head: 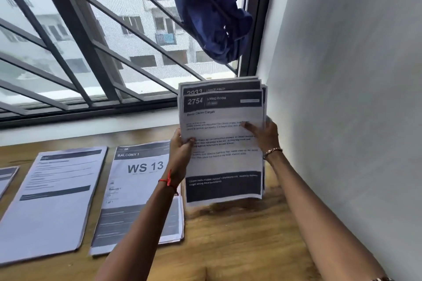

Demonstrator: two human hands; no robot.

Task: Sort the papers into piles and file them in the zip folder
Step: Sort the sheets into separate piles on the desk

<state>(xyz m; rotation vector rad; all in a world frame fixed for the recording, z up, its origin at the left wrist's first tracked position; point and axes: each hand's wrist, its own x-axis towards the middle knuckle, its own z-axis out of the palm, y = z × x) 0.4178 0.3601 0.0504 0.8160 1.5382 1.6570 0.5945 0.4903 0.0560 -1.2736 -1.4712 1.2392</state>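
Note:
I hold a stack of printed sheets upright above the wooden table; the front sheet reads "2754 LIVING ROOM". My left hand grips the stack's left edge with the thumb on the front. My right hand grips the right edge, thumb lying across the page. On the table to the left lie piles: one topped by a "BALCONY 1 / WS 13" sheet, one of text sheets, and the corner of a third pile at the frame's left edge. No zip folder is in view.
A white wall closes the table's right side. Behind the table runs a barred window with a blue cloth hanging on it. Bare wood shows in front of and under the held stack.

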